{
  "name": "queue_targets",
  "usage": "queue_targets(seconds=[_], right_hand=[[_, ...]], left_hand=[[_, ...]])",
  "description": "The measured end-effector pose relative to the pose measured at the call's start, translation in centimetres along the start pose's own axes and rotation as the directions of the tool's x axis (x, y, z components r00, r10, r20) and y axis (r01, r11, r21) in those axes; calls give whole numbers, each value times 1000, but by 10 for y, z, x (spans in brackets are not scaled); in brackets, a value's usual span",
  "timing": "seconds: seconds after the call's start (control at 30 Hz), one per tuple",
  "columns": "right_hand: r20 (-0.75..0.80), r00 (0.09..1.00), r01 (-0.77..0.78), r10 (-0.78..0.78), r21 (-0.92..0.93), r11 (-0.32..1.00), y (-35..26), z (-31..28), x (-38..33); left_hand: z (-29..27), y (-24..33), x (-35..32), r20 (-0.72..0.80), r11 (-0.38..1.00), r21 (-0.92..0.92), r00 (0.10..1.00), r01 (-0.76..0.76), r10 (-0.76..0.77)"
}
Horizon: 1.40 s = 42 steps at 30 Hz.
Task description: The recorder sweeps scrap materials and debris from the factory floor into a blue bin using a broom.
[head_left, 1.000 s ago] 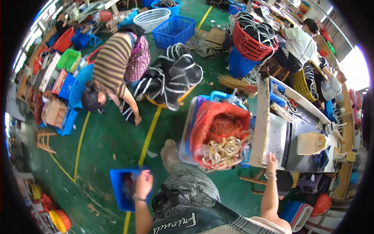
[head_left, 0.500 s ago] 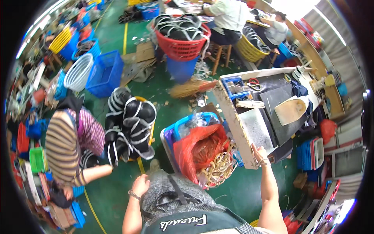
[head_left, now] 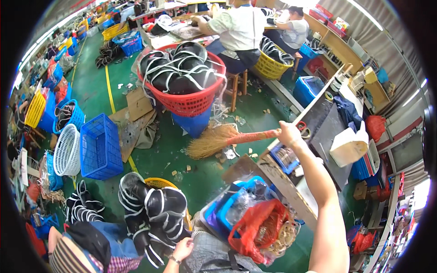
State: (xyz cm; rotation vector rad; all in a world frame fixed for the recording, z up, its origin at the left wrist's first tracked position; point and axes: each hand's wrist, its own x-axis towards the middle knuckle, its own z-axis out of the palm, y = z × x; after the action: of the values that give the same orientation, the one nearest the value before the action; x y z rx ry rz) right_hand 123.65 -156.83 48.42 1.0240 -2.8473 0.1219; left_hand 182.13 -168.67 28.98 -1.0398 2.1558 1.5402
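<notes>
My right hand [head_left: 290, 134] is closed round the red handle of a straw broom [head_left: 213, 140], just beyond the edge of a workbench [head_left: 295, 196]. The broom's bristles point left, close to the floor beside a blue bin under a red basket. My left hand [head_left: 183, 249] hangs low by my lap, loosely open and holding nothing that I can see. Nearest to it is a yellow basket [head_left: 184, 217] heaped with black pieces edged in white [head_left: 166, 207]. Between my arms stands a blue crate [head_left: 223, 214] with a red plastic bag [head_left: 268, 223] and pale bands.
A red basket [head_left: 189, 102] piled with white-edged black pieces stands ahead. To its left are a blue crate [head_left: 101, 152], a white basket [head_left: 67, 150] and flattened cardboard [head_left: 138, 103]. Scraps litter the green floor. One person bends at lower left; others sit at tables ahead.
My right hand has left the bench edge, reached forward and gripped the broom handle. The view has tilted up and turned, so the crates appear lower. The person at left appears lower.
</notes>
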Motion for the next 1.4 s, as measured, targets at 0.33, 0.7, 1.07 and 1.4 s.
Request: queue_targets(seconds=[0.33, 0.7, 1.07, 1.4], right_hand=[[467, 763, -47, 447, -650, 759, 46, 277, 108], [599, 800, 403, 41, -587, 702, -142, 119, 131], [24, 959, 207, -281, -737, 644, -28, -266, -89], [-483, 783, -622, 392, -620, 477, 106, -416, -697]], left_hand=[[-10, -198, -34, 13, 239, -959, 864, 153, -504], [-51, -123, 29, 68, 472, -822, 878, 318, -474], [-11, -25, 57, 152, 717, -642, 962, 271, -228], [136, -35, -63, 328, 902, -366, 939, 228, -104]])
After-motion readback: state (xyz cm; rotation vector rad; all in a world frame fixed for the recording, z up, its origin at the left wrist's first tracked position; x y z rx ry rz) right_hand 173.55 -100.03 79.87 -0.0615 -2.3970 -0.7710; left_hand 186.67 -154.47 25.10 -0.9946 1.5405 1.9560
